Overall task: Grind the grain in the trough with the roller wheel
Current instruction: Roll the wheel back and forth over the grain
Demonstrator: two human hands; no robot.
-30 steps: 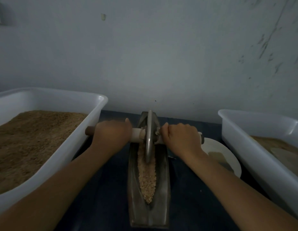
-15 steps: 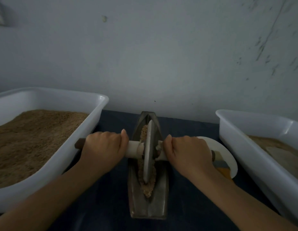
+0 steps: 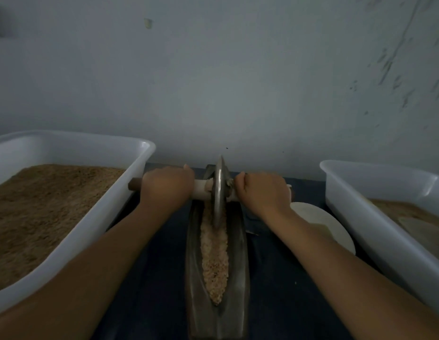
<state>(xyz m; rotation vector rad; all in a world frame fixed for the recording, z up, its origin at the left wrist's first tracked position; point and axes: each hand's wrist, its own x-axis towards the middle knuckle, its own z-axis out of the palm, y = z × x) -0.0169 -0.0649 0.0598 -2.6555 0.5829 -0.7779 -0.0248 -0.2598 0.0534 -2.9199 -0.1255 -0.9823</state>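
A long dark metal trough (image 3: 239, 278) lies lengthwise in front of me, its groove filled with pale crushed grain (image 3: 214, 256). The metal roller wheel (image 3: 219, 192) stands on edge at the trough's far end, on a wooden axle (image 3: 201, 188) running left to right. My left hand (image 3: 167, 186) grips the axle left of the wheel. My right hand (image 3: 262, 192) grips it on the right side. Both arms reach forward, almost straight.
A white tub (image 3: 95, 212) of brown ground grain stands at the left, close to my left forearm. Another white tub (image 3: 375, 217) stands at the right. A white plate (image 3: 331, 231) lies between the trough and the right tub. A grey wall rises right behind.
The wheel rolled toward me half a second ago, then away again. It now stands at the far end of the trough, with the grain uncovered along the groove.
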